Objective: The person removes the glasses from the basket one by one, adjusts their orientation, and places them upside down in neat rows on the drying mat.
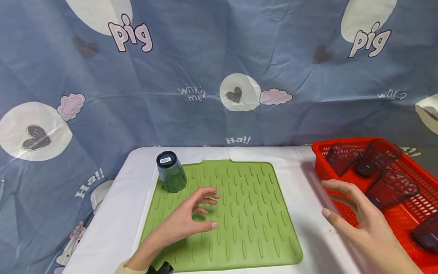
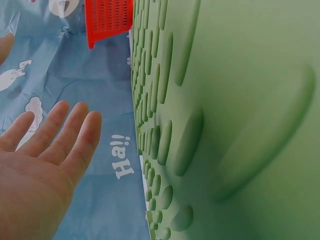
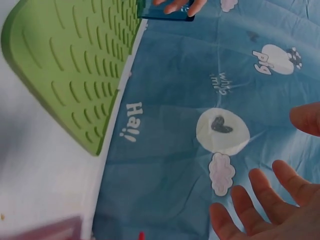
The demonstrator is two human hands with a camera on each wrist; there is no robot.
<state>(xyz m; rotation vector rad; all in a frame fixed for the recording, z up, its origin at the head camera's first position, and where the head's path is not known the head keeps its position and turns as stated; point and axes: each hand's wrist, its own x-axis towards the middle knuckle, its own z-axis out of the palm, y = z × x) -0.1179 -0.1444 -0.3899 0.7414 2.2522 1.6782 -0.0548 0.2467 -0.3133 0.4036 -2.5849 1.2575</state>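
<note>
My left hand [image 1: 193,217] hovers over the green ribbed mat [image 1: 246,198], thumb and fingers spread apart with nothing between them. Behind it, on the mat's far left corner, a dark teal glass [image 1: 173,173] stands upside down with a white label on its base. In the left wrist view the left palm [image 2: 35,185] shows bare beside the mat. To the right, my right hand [image 1: 362,220] is in the air at the near side of the red basket [image 1: 318,167], its fingers loosely bent and holding nothing. The right wrist view shows the same hand [image 3: 280,210] with parted fingers.
Several dark red-tinted glasses, among them one tumbler [image 1: 391,186], lie or lean inside the basket. A white cloth [image 1: 113,213] covers the table under the mat. A blue printed curtain [image 1: 191,68] hangs directly behind the table's back edge.
</note>
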